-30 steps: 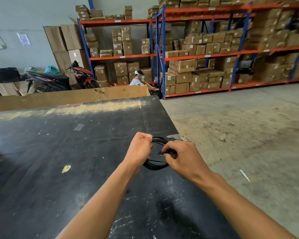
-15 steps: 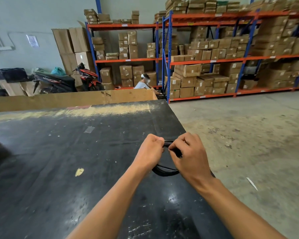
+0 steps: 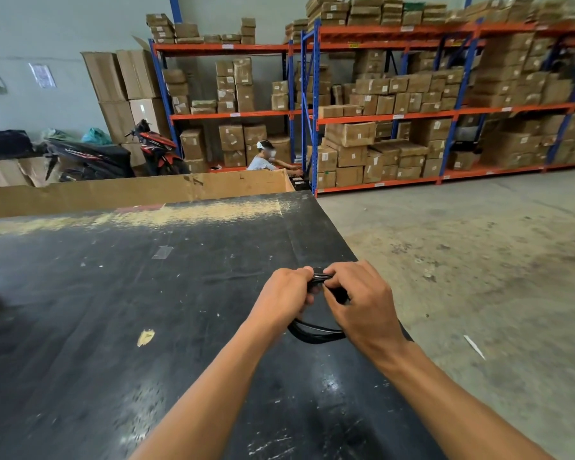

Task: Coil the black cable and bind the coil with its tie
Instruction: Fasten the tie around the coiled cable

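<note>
1. Two hands are holding the black cable (image 3: 313,334) at the top of its loops: our left hand (image 3: 284,295) is gripping the bundled strands, and our right hand (image 3: 362,303) is pinching them just beside it.
2. We are judging it light, supple and springy, so we are taking it where the strands bunch; the tie is hiding under our fingers.
3. Several thin glossy loops are hanging below our hands, over the black table (image 3: 113,310) near its right edge.

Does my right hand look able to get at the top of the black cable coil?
Likely yes: the right hand pinches the top of the black cable coil, right beside the left hand gripping it; nothing sits between.
</note>
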